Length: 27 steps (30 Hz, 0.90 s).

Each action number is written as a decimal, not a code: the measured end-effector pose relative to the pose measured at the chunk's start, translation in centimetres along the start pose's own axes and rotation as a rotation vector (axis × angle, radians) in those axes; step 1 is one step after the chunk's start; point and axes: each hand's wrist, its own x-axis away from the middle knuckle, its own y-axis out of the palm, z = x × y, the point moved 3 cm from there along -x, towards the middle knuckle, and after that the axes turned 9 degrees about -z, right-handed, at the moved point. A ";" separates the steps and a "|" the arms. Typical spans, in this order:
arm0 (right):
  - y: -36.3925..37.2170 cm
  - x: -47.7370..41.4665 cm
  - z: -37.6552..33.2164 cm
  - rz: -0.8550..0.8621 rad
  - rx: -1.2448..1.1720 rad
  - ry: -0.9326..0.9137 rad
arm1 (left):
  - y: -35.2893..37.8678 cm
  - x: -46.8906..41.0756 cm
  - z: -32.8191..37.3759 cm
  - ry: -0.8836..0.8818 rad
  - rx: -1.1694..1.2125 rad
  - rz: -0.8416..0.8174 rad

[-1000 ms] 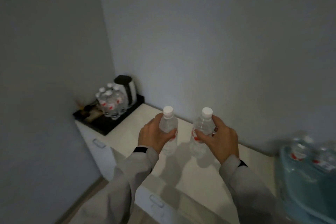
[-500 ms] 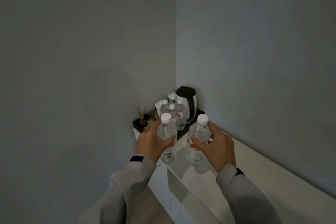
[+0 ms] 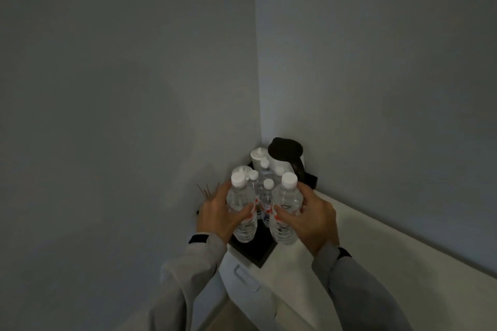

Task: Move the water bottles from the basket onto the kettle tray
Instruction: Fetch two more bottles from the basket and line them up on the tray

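My left hand (image 3: 219, 212) grips a clear water bottle (image 3: 241, 207) with a white cap and red label. My right hand (image 3: 312, 219) grips a second such bottle (image 3: 286, 207). Both bottles are upright, held over the near part of the black kettle tray (image 3: 258, 250) in the corner. Several more bottles (image 3: 265, 191) stand on the tray behind them, in front of the white kettle with a black lid (image 3: 285, 153). The basket is out of view.
The tray sits at the left end of a white counter (image 3: 363, 263) with a drawer handle (image 3: 246, 281) below. Grey walls meet right behind the kettle. Thin sticks (image 3: 204, 191) and white lidded cups (image 3: 258, 154) stand at the tray's back left.
Both hands carried their bottles along the counter to the corner, and they now hang over the tray's near part. The view has swung left, so the blue basket has left the frame.
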 end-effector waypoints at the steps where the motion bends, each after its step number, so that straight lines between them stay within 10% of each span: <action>1: 0.7 -0.3 0.1 0.022 0.022 0.007 | 0.4 -1.0 -0.8 0.009 0.017 -0.033; 27: 15.3 -3.8 1.6 0.332 0.106 0.487 | 5.0 -13.7 -14.4 0.140 0.277 -0.560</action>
